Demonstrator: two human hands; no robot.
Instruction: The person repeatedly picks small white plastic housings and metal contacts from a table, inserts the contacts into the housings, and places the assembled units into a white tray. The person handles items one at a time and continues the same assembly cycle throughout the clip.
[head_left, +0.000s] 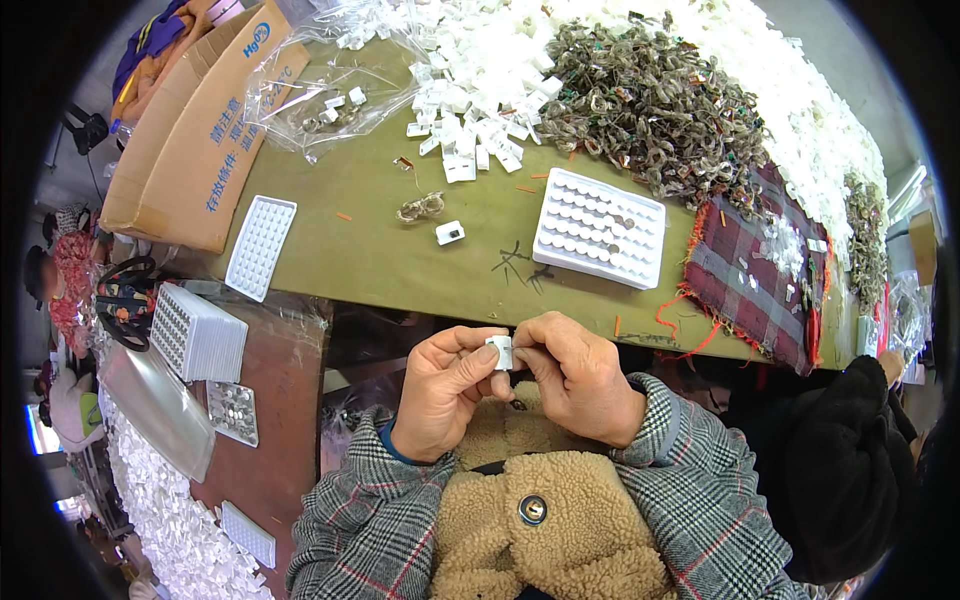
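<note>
Just off the table's front edge, my left hand [440, 392] pinches a small white plastic case [499, 351] between thumb and fingers. My right hand [582, 378] is closed at the case's right side, thumb and forefinger pressed against it; anything smaller between them is hidden. Beyond my hands, a white tray [548, 262] holds rows of round white pieces, a few of them dark. To its left lies another small white case [450, 233] with a dark part in it, beside a bundled thin wire [420, 207].
White plastic parts [470, 110] and wire bundles [650, 110] are heaped at the back. A cardboard box [200, 140], clear bag [330, 100] and pitted tray [262, 247] lie left, near stacked trays [200, 335]. At right are a plaid cloth [750, 260] and another person's dark sleeve [830, 450].
</note>
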